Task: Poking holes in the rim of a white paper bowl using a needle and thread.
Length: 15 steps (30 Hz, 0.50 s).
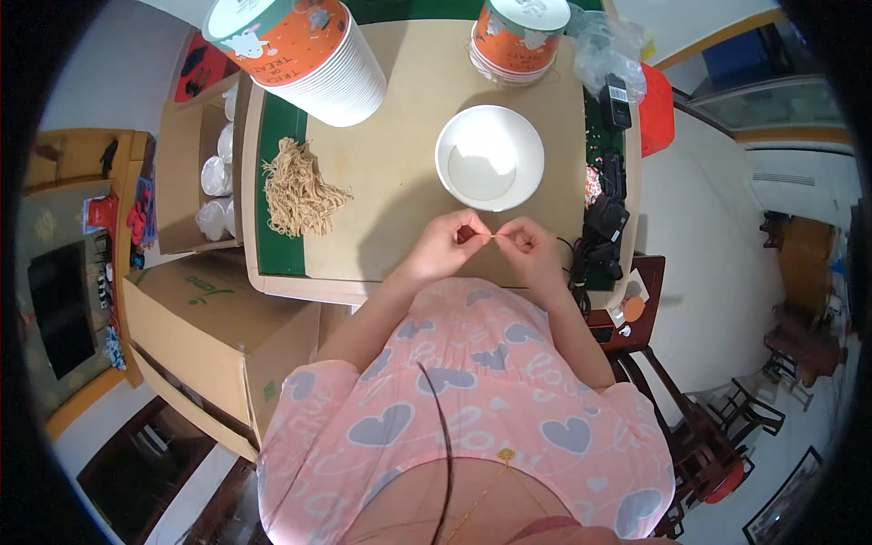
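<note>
Just in front of me, at the table's near side, my left hand (448, 243) and my right hand (528, 249) are both closed in a pinch, fingertips nearly meeting. Between them is a short bit of thin tan string (493, 236); most of it is hidden by the fingers. Right beyond my fingertips stands a round white paper tub (484, 189), its open mouth facing up and no handle visible on it. A loose heap of tan strings (304, 193) lies to the left on the table.
A tall stack of orange-printed paper tubs (318, 77) stands far left, a shorter stack (518, 41) far right. Black power adapters with cords (607, 218) and a clear plastic bag (607, 54) line the right edge. Cardboard boxes (218, 309) are at the left.
</note>
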Motion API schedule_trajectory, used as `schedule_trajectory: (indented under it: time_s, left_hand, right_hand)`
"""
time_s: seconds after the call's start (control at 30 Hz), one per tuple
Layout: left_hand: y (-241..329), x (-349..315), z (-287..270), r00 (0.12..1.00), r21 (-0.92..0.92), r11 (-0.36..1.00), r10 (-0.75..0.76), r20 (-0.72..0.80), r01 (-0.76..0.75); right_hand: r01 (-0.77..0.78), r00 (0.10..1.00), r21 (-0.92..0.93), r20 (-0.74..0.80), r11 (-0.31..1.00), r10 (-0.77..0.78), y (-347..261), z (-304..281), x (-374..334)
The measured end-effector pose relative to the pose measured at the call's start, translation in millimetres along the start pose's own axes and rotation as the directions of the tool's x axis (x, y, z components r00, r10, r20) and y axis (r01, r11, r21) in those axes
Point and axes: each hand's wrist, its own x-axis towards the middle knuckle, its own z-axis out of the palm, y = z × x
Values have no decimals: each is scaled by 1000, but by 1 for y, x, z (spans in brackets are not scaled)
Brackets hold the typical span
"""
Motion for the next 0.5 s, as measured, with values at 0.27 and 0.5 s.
schedule_trajectory:
  time_s: [0.27, 0.5]
  left_hand:
    - [7, 54, 15, 704, 796, 427, 710, -1, -429]
    - [28, 59, -38, 952, 167, 970, 211, -222, -176]
  right_hand:
    - [26, 931, 183, -362, 983, 43, 13, -31, 32]
    - [321, 905, 177, -349, 930, -246, 10, 14, 67]
